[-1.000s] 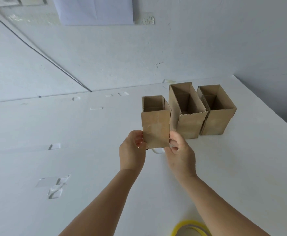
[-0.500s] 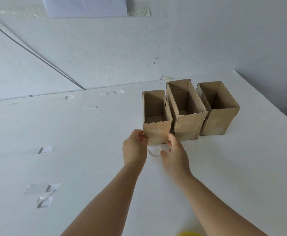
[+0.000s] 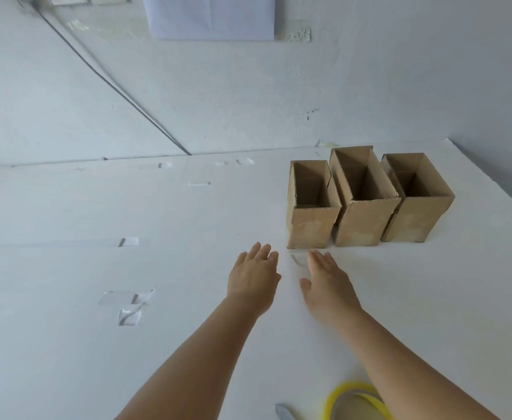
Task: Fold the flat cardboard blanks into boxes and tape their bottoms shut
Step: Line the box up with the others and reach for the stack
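Three open cardboard boxes [image 3: 361, 201] stand upright in a touching row on the far right of the white counter [image 3: 127, 359]. Just nearer, the left hand [image 3: 253, 281] and right hand [image 3: 327, 286] hover flat, fingers spread, holding nothing. A yellow tape roll [image 3: 355, 401] lies at the near edge.

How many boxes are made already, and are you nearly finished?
Three boxes stand upright and open in a row: the left box, middle box and right box. Both the left hand and right hand are empty. The tape roll lies nearby. No flat blanks show.
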Available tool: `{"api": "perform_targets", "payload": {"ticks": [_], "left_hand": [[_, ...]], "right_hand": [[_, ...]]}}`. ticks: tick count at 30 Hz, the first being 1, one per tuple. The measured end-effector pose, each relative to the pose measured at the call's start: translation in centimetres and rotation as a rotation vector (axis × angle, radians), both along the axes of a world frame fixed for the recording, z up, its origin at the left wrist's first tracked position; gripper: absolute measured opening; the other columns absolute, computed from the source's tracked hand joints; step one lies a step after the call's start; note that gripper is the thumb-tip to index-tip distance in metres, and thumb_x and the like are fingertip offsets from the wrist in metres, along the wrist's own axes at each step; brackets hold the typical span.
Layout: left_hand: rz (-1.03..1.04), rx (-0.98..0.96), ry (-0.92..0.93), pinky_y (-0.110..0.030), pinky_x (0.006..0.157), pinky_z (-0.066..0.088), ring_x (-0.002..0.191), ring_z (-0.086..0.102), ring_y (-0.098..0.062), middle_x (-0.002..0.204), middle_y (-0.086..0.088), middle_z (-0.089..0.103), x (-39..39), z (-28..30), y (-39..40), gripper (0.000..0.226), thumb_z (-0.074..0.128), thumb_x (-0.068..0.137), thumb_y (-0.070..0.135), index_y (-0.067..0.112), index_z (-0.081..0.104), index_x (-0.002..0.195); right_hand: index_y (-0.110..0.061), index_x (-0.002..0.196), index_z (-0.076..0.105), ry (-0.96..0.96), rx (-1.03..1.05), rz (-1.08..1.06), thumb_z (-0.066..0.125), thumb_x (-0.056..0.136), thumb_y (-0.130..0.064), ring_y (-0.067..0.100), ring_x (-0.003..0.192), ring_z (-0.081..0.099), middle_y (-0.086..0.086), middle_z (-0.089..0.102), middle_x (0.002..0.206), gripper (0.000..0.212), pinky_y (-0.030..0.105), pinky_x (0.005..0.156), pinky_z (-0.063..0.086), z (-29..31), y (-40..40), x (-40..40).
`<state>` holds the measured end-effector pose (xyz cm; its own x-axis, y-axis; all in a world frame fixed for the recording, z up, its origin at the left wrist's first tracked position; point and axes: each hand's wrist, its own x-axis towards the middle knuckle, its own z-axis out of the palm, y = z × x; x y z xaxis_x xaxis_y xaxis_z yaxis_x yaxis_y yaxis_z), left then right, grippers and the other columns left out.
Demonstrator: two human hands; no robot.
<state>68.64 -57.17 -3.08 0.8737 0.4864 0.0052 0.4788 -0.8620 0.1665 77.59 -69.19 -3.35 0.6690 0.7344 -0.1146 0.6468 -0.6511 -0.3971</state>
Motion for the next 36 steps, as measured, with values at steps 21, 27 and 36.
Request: {"api": "perform_targets", "payload": {"ticks": [21,27,36], "left_hand": [[0.281,0.014,-0.062,-0.027,0.108,0.024,0.132,0.038,-0.016,0.141,0.002,0.048,-40.4,5.3,4.6,0.052,0.046,0.097,0.036,0.018,0.034,0.145],[0.401,0.043,-0.083,-0.027,0.110,0.022,0.136,0.036,-0.016,0.146,0.002,0.044,-50.2,6.3,6.7,0.055,0.046,0.097,0.038,0.019,0.032,0.147],[0.567,0.069,-0.115,-0.027,0.109,0.022,0.136,0.035,-0.016,0.146,0.003,0.043,-58.9,7.0,12.7,0.054,0.045,0.097,0.039,0.020,0.032,0.147]], "right_hand": [[-0.012,0.147,0.023,-0.070,-0.046,0.419,0.040,0.097,-0.041,0.020,0.146,0.013,0.001,0.024,0.156,0.060,0.036,0.117,0.016,5.0,9.2,-34.8],[-0.012,0.149,0.020,-0.053,-0.029,0.524,0.039,0.098,-0.040,0.018,0.147,0.009,0.000,0.021,0.157,0.061,0.036,0.118,0.011,5.6,12.7,-43.4],[-0.013,0.149,0.020,-0.079,-0.016,0.659,0.038,0.098,-0.039,0.018,0.147,0.007,0.000,0.020,0.157,0.060,0.035,0.118,0.010,6.3,20.5,-50.7]]}}
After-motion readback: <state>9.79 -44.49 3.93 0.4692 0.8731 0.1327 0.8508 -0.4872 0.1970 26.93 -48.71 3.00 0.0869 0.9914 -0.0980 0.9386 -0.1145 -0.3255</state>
